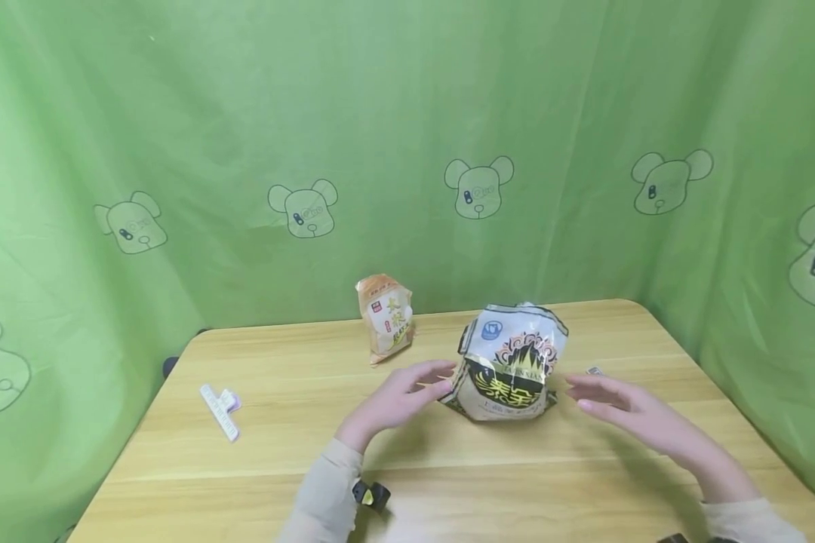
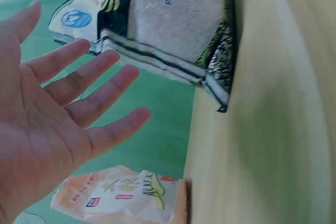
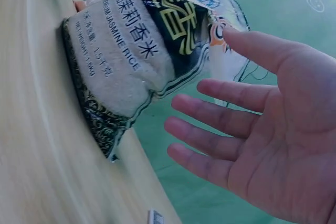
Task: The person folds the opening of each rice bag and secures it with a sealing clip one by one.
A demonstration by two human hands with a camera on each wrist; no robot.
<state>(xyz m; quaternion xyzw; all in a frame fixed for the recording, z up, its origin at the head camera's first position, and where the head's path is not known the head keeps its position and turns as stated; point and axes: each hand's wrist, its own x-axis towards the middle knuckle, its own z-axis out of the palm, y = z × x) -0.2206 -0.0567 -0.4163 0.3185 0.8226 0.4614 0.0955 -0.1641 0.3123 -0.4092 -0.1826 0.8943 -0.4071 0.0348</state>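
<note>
A bag of jasmine rice (image 1: 514, 369), white, black and clear with yellow lettering, stands on the wooden table between the two hands. To its left is the left hand (image 1: 407, 396), whose fingers are spread and gently bent; in the left wrist view that hand (image 2: 58, 98) has an empty palm facing the bag. On the other side the right hand (image 1: 621, 407) has its fingers extended toward the bag. The right wrist view shows this hand (image 3: 262, 124) with nothing in its palm; its thumb overlaps the bag's upper part, and whether they touch I cannot tell.
An orange and white food package (image 1: 389, 320) stands near the table's back edge. At the left lies a white and purple bag clip (image 1: 219, 411). A small flat item (image 1: 594, 370) lies behind the right hand. Green curtains (image 1: 394, 113) surround the wooden table (image 1: 278, 445).
</note>
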